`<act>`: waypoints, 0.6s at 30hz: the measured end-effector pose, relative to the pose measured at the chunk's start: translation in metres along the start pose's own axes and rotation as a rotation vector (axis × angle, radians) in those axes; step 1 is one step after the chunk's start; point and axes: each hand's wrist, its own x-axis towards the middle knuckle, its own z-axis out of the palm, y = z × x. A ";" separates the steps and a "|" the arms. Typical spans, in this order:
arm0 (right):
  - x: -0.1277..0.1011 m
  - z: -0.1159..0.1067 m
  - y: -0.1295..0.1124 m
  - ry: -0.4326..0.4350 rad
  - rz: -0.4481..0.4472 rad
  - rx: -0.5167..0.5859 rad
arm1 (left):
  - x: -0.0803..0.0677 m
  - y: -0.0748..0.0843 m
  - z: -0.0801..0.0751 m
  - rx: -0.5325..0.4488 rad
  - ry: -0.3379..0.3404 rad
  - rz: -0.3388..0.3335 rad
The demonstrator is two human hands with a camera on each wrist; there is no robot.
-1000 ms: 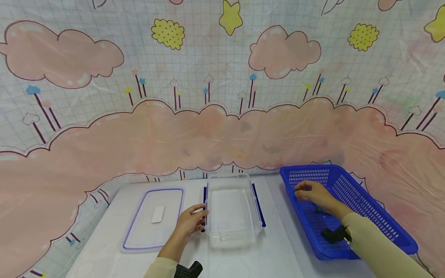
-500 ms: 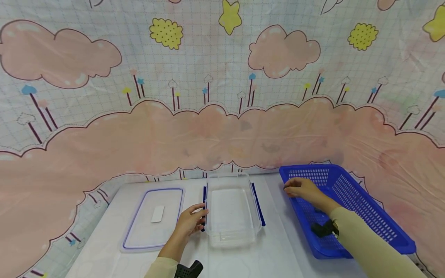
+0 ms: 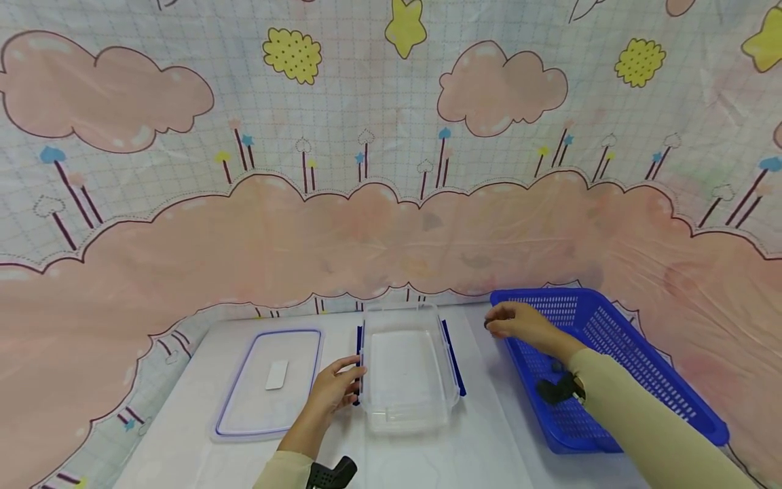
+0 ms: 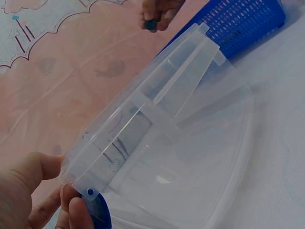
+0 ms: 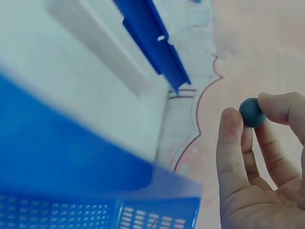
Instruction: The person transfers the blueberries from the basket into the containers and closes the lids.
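Observation:
My left hand (image 3: 332,388) grips the left side of a clear plastic food container (image 3: 406,418), beside its dark blue latch. Thumb and fingers pinch the container's rim from both sides in the left wrist view, with the blue latch (image 4: 100,211) hanging by the fingers. A small dark blue-green ball (image 5: 252,113) is pinched between the thumb and fingertips of my right hand (image 5: 267,157). In the head view, this right hand is over the left rim of the blue plastic basket (image 3: 574,445), to the right of the container. The container stands without its lid.
A clear lid (image 3: 293,353) with a blue seal lies flat left of the container, a white label on it. Inside the basket is a small dark round thing (image 3: 557,367), partly behind the right wrist's black camera (image 3: 552,391). A patterned cloth (image 3: 391,244) hangs behind the table.
My right hand has moved left from over the basket's inside to its left rim, carrying the ball. The left hand and the container have stayed put.

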 end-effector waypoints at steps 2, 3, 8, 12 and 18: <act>0.002 0.003 -0.005 -0.015 0.001 0.015 | -0.001 0.001 -0.001 -0.003 -0.001 -0.002; 0.004 0.005 -0.007 -0.021 0.001 0.025 | -0.001 0.001 -0.001 -0.004 -0.001 -0.004; 0.014 0.015 -0.011 -0.036 0.003 0.051 | 0.002 0.000 -0.002 -0.007 -0.006 -0.008; 0.022 0.024 -0.014 -0.050 0.006 0.072 | 0.007 -0.001 -0.003 -0.016 -0.011 -0.006; 0.035 0.038 -0.018 -0.077 -0.002 0.157 | 0.013 -0.001 -0.004 -0.026 -0.018 0.000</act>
